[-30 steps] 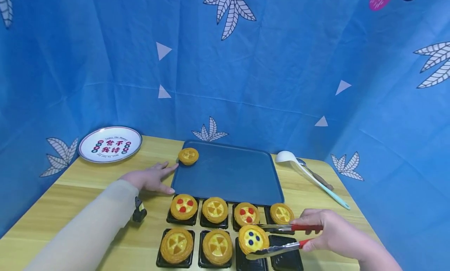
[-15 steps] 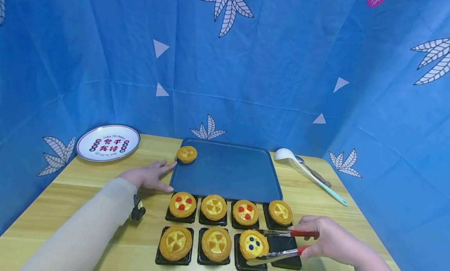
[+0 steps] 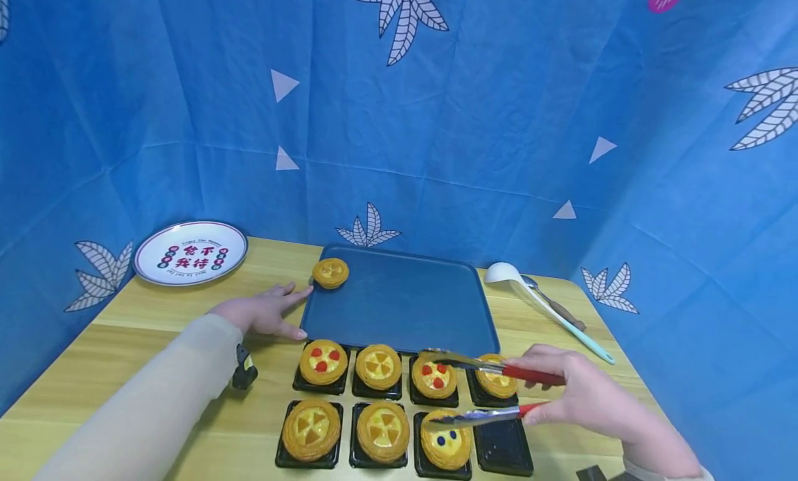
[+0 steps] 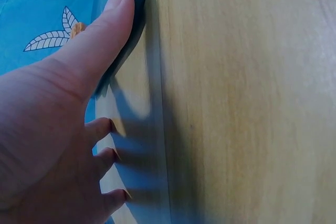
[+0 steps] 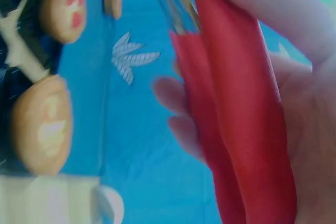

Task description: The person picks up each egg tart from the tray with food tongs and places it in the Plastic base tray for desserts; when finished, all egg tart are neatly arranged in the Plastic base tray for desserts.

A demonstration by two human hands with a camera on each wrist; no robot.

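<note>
My right hand (image 3: 570, 391) grips metal tongs by their red handles (image 3: 533, 375), which also fill the middle of the right wrist view. The tongs' arms are spread apart with nothing between them. The lower arm passes over an egg tart with blueberries (image 3: 445, 453), sitting in a black square holder, and the upper one over a tart with red berries (image 3: 430, 380). My left hand (image 3: 268, 316) lies at the left side of the dark blue tray (image 3: 405, 301), fingers spread, thumb (image 4: 118, 11) against its edge. One tart (image 3: 331, 273) stands in the tray's far left corner.
Further tarts, such as a red-berry one (image 3: 323, 362) and a wedge-topped one (image 3: 381, 432), sit in black holders in two rows. A bare black holder (image 3: 503, 448) lies at the right end. A white ladle (image 3: 501, 273) is behind right, an oval plate (image 3: 190, 254) behind left.
The blueberry tart, held in the tongs before, has come down into its black holder. The tongs have spread apart and lifted off it. My left hand has stayed at the tray.
</note>
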